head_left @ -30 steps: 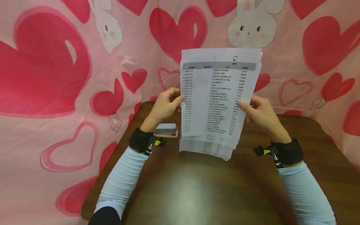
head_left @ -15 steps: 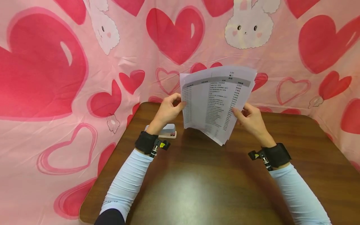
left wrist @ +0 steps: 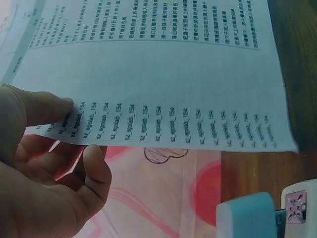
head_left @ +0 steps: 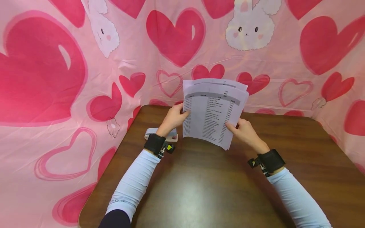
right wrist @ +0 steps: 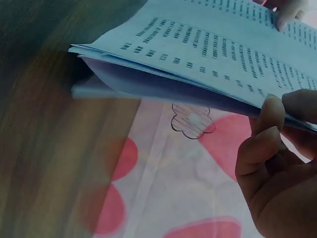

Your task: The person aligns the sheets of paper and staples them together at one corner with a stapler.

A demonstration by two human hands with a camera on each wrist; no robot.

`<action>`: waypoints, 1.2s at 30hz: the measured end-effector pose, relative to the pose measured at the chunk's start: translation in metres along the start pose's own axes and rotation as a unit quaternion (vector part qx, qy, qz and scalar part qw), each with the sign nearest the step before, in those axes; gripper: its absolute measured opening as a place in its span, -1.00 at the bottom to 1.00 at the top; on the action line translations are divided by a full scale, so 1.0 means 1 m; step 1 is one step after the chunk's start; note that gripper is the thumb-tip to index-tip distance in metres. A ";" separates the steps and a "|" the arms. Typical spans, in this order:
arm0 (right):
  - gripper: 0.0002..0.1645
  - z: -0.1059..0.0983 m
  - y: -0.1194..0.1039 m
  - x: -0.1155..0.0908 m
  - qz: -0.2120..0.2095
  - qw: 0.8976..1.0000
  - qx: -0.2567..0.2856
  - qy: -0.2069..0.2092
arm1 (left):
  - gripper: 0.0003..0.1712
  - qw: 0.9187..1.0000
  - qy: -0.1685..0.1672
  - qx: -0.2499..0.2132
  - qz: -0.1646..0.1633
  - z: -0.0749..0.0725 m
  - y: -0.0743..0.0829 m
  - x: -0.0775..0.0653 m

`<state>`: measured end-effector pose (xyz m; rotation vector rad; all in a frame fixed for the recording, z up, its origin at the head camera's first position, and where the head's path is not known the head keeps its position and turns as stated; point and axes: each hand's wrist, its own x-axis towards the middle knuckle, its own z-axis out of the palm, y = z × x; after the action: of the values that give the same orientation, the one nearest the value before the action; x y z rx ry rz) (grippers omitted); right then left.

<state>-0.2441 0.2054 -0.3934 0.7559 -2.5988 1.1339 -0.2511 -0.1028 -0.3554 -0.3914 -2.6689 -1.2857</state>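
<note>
A stack of printed paper sheets is held upright, tilted a little, above the far part of the table in the head view. My left hand pinches its left edge, thumb on the printed face and fingers behind. On the opposite edge my right hand pinches the sheets between thumb and fingers. Seen from the right wrist, the sheets fan apart slightly along their edges, one hanging loose from the rest. A blue and white stapler lies on the table just behind my left wrist.
The brown wooden table spreads below both arms. Right behind its far edge hangs a pink cloth with hearts and rabbits. Each wrist wears a black strap with a small camera.
Both hands have come down with the sheets, and the right hand has moved left. The sheets bent backward, then straightened; a back sheet now shows above the front one. The stapler stays put.
</note>
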 end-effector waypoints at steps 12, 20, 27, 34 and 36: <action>-0.55 -0.013 -0.005 -0.001 -0.009 0.999 0.002 0.030 | -0.58 1.000 0.007 0.002 0.026 -0.009 0.016 -0.022; -0.48 -0.001 0.014 -0.012 0.048 0.998 0.035 -0.018 | -0.40 0.998 -0.062 0.007 0.008 0.002 -0.001 -0.029; -0.53 -0.011 0.000 -0.007 -0.013 0.999 0.031 0.036 | -0.43 0.992 -0.036 -0.101 0.064 -0.001 0.010 -0.019; -0.49 -0.011 -0.014 -0.015 -0.024 0.998 0.047 0.036 | -0.32 0.988 -0.009 -0.125 0.091 0.000 0.027 -0.022; -0.48 -0.007 -0.006 -0.014 -0.006 0.999 0.044 0.019 | -0.26 0.987 -0.033 -0.132 0.081 0.003 0.024 -0.020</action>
<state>-0.2296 0.2118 -0.3904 0.7589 -2.5249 1.2528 -0.2253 -0.0889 -0.3443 -0.6813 -2.4606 -1.6013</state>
